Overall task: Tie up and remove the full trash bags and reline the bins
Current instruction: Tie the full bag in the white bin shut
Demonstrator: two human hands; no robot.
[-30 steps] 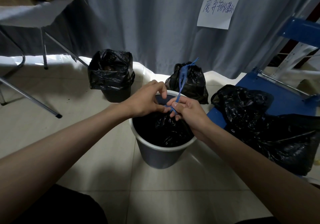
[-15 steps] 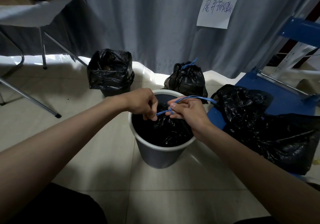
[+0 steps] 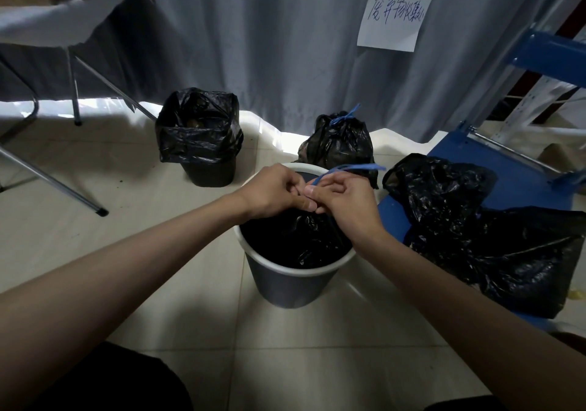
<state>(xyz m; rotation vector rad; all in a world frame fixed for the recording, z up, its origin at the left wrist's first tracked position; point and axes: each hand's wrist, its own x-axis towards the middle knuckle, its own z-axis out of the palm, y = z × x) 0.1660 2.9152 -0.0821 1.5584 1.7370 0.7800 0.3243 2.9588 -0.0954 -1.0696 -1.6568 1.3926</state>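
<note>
a long grey curtain (image 3: 285, 45) hangs across the back, with a white paper sheet with handwritten characters (image 3: 394, 18) pinned to it at the upper right. pale beige floor tiles (image 3: 95, 220) spread beneath everything. at the right lies a flat blue metal platform (image 3: 494, 169), and a crumpled heap of loose black plastic bags (image 3: 491, 236) rests on it. at the upper left stands a cloth-covered folding worktop with metal legs (image 3: 63, 23).

in the middle of the floor stands a round grey bin with a white rim (image 3: 295, 280), holding a full black trash bag (image 3: 304, 239) whose top is gathered up toward our hands. behind it to the left is a second bin lined with an open black bag (image 3: 199, 137), and just behind the grey bin sits a tied black bag with a blue knot on top (image 3: 339, 144).

our left hand (image 3: 276, 193) and right hand (image 3: 342, 198) meet above the grey bin, knuckles nearly touching. both have their fingers curled in tight, pinching a thin blue drawstring (image 3: 348, 169) at the neck of the full bag. a loop of that string sticks out to the right past the right hand, and a strand runs down along the bag beneath the right wrist.
</note>
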